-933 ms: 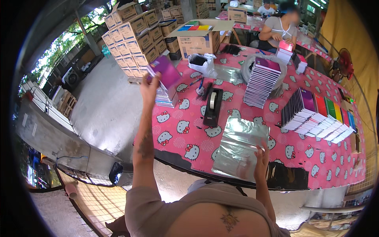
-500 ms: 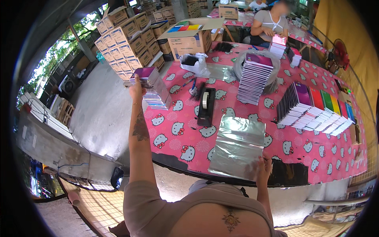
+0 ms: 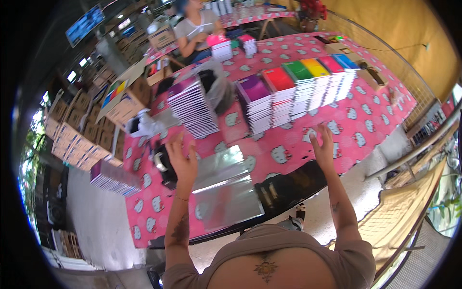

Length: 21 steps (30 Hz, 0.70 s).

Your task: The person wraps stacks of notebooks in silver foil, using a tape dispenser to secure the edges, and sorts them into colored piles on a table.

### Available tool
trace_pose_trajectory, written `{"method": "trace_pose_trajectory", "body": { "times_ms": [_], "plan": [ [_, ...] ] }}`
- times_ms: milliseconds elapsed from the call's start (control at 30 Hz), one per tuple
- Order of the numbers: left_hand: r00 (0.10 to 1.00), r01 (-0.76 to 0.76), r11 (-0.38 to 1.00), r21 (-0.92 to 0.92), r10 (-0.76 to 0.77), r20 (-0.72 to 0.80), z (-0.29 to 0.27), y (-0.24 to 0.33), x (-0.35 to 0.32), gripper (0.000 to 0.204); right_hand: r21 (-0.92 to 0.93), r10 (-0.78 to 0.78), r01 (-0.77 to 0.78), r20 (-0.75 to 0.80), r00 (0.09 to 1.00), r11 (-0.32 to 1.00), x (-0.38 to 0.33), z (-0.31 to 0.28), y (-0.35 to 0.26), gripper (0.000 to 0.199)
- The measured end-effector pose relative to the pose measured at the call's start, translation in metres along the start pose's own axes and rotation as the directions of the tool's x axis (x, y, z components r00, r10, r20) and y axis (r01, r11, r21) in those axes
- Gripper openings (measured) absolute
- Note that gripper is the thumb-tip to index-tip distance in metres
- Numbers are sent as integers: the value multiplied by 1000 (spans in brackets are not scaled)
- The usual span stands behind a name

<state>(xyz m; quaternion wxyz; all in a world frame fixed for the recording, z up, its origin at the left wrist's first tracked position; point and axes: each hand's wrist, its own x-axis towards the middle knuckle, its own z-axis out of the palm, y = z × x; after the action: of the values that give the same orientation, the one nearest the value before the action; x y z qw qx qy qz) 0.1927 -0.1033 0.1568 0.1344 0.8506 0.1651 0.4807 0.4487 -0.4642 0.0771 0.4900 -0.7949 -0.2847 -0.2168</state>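
My left hand (image 3: 183,160) hovers with fingers apart beside the black tape dispenser (image 3: 162,166), which it partly covers. Clear plastic sheets (image 3: 228,204) lie just to its right, near the table's front edge. My right hand (image 3: 324,148) is raised over the pink patterned table, fingers spread, holding nothing. Beyond it stands a row of notebook stacks: purple (image 3: 256,103), red (image 3: 281,98), green (image 3: 299,89), yellow, pink and blue (image 3: 345,79). A tall stack of purple notebooks (image 3: 193,111) rises past my left hand. Another purple stack (image 3: 114,178) sits at the table's left edge.
Across the table a person (image 3: 197,31) handles pink notebooks (image 3: 220,47). An open carton (image 3: 129,98), a white plastic bag (image 3: 144,124) and piled brown boxes (image 3: 82,132) are on the left. Small cardboard boxes (image 3: 371,76) lie at the far right.
My view has swung right. My left hand has left the purple stack at the left edge and come over beside the tape dispenser. My right hand has lifted off the plastic sheet and moved right.
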Motion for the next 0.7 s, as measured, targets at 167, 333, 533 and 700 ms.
{"method": "trace_pose_trajectory", "body": {
  "times_ms": [167,333,533,700],
  "plan": [
    [962,-233,937,-260,261,78,155,163,21,39,-292,-90,60,-88,992,955,133,-62,112,58],
    [871,-415,857,-306,472,139,308,298,66,46,-575,-167,103,-61,984,812,259,-93,201,71],
    [864,-458,874,-165,481,151,453,368,125,39,-455,-284,294,92,954,840,307,-140,284,38],
    [828,-485,842,-237,529,185,468,353,139,36,-243,-440,421,-29,897,874,180,-158,259,33]
  ]
}}
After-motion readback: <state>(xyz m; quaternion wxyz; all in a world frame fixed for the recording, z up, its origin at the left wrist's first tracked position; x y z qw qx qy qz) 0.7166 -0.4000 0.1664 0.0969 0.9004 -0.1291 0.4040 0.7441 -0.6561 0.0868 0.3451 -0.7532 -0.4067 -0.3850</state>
